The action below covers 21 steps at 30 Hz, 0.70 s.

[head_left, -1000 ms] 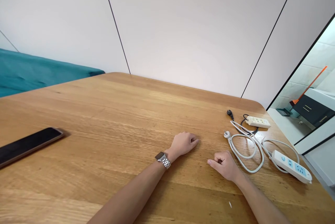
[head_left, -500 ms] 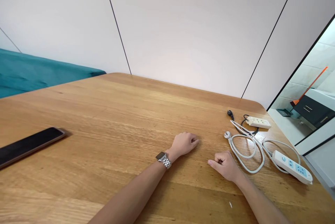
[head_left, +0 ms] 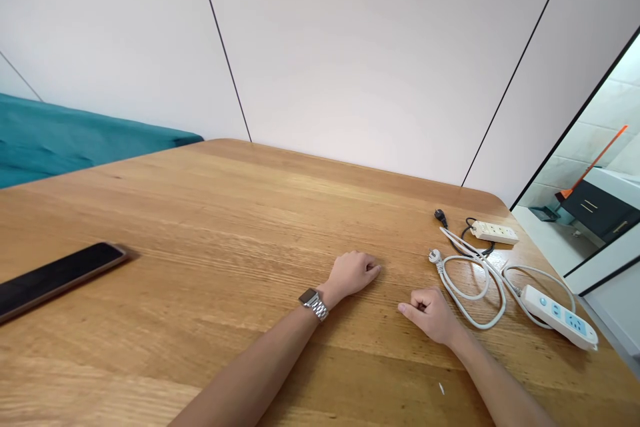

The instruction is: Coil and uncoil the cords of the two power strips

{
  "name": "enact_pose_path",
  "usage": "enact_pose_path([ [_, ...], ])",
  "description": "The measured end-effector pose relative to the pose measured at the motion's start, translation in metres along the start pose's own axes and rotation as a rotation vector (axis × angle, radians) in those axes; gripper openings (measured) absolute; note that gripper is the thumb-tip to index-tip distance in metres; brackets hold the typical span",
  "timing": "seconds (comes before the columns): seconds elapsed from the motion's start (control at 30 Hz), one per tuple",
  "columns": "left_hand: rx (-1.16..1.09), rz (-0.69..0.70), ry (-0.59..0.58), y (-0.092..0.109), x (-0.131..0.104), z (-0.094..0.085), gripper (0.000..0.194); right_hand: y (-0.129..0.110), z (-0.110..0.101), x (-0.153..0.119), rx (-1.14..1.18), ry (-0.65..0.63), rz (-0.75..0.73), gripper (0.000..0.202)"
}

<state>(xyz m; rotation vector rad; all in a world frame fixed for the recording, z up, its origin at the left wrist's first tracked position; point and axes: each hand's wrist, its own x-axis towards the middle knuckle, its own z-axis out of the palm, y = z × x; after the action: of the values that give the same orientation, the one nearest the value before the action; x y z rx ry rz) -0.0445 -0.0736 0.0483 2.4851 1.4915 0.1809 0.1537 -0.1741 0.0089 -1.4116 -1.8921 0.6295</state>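
My left hand [head_left: 351, 274] rests on the wooden table [head_left: 225, 214], its fingers curled in and nothing showing in it. A watch [head_left: 314, 304] with a metal band is on that wrist. To the right and a little nearer, my right hand [head_left: 431, 314] lies closed in a loose fist, also with nothing visible in it. Just beyond it are a white cable and its white plug [head_left: 435, 256], joined to a white power strip [head_left: 559, 317] with blue socket panels. Behind that lies a smaller cream power strip [head_left: 494, 232] with a black cable and black plug [head_left: 440, 217].
A black-screened phone or tablet [head_left: 60, 279] lies at the table's left. Past the left edge is a teal seat [head_left: 85, 140]. A pale panelled wall [head_left: 350, 60] stands behind the table. An orange-handled broom [head_left: 600, 157] and dark cabinet [head_left: 595, 207] show through a doorway at right.
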Motion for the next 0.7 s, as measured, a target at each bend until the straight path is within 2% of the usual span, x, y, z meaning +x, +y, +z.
enact_pose_path([
  [0.7, 0.003, 0.004, 0.007, -0.0014, 0.0015, 0.0026, 0.036, 0.0018, 0.0010, -0.0001, 0.005, -0.003, 0.010, 0.046],
])
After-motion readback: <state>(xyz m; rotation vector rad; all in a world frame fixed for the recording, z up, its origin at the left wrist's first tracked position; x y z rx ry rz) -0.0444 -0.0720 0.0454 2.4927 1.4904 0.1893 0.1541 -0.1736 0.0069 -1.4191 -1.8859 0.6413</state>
